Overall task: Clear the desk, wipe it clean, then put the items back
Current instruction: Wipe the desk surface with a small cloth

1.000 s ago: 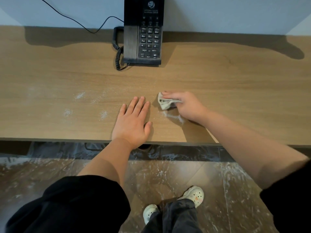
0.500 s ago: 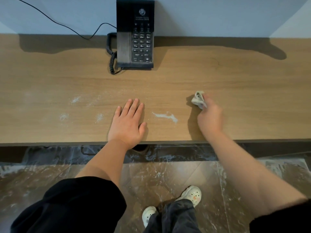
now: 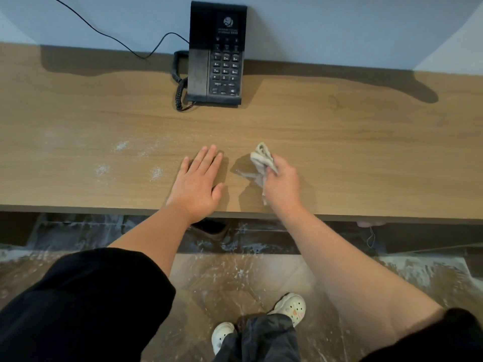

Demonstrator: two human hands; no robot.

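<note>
The right hand (image 3: pixel 283 184) is pinching a bunched cloth (image 3: pixel 262 160) in curled fingers, dragging it over the desk (image 3: pixel 339 152). Half a second ago it was out to the right, leaving a white streak bare between the hands; now it is sweeping back across that spot, and only a faint smear (image 3: pixel 245 175) is showing — the strokes are working. The left hand (image 3: pixel 198 184) is staying flat, fingers straight, bracing just beside. Dust patches (image 3: pixel 121 146) are waiting further left and the phone (image 3: pixel 217 56) is sitting at the back — wiping looks partway done.
</note>
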